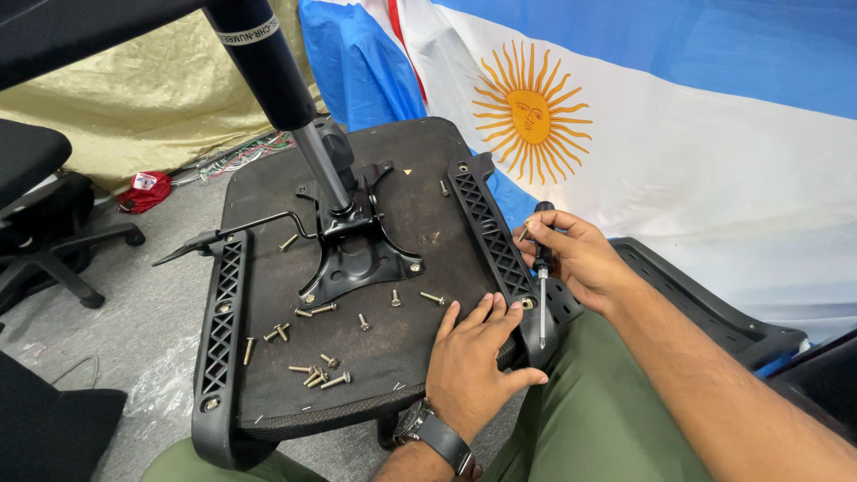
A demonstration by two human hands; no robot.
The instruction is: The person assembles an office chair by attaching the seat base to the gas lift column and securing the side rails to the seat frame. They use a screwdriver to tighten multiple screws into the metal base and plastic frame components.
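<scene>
Upturned chair seat [393,223], black, underside up, fills mid-frame and rests over the person's lap; green trousers show below it. Gas cylinder [295,98] rises from the centre toward 11 o'clock. Black metal mechanism plate [357,254] at its foot, a thin lever running off to 9 o'clock.

Two lattice armrest brackets lie along the seat edges: left bracket [223,312] and right bracket [491,232], long axis roughly 12–6, tilted a little toward 11–5.

Left hand [473,357], watch on wrist, lies flat on the seat near the lower end of the right bracket. Palm down, fingers spread, fingertips pointing to 1 o'clock, holding nothing. Looks like bracing.

Right hand [576,259] is closed around the screwdriver [541,277], black handle up, shaft pointing straight down at 6 o'clock. The tip sits just beside the bracket's lower end, at about 3 o'clock from the left fingertips. A bolt head [527,303] shows in the bracket there, just at 9 o'clock of the shaft, above the tip. Can't tell if tip is touching anything.

Key relation: driver axis near vertical, bolt hole close by to its left, rt hand nearer than lft.

Loose brass-colour bolts [312,375] are scattered over the seat, mostly 7–9 o'clock from the left hand, well apart from the driver.

Behind: blue-white flag with a sun [531,112], another office chair [45,205] at 9 o'clock.
</scene>
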